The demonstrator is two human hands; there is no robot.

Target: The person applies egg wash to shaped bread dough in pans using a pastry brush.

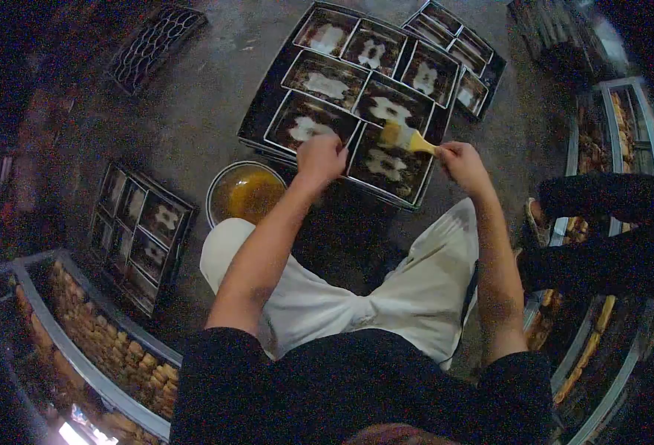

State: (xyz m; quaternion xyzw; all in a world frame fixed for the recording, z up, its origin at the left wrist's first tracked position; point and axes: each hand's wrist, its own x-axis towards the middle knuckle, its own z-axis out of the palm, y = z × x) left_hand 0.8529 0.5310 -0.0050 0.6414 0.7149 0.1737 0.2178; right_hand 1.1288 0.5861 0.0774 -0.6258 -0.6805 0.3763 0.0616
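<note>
My right hand is closed round the yellow handle of a pastry brush. Its blurred bristles are over the front right baking tin, one of several rectangular tins with dark, greasy-looking insides and pale worn patches. Curled fingers on my left hand lie at the near rim of the front left tin; whether they grip that rim is hidden. These tins sit on a large black tray. A round metal bowl with yellow-brown liquid stands left of the tray, partly behind my knee.
Another group of tins adjoins the far right of the tray. A tin set and a dark honeycomb-patterned rack are on the floor to the left. Crates of baked goods flank both sides. A person's dark-trousered leg extends from the right.
</note>
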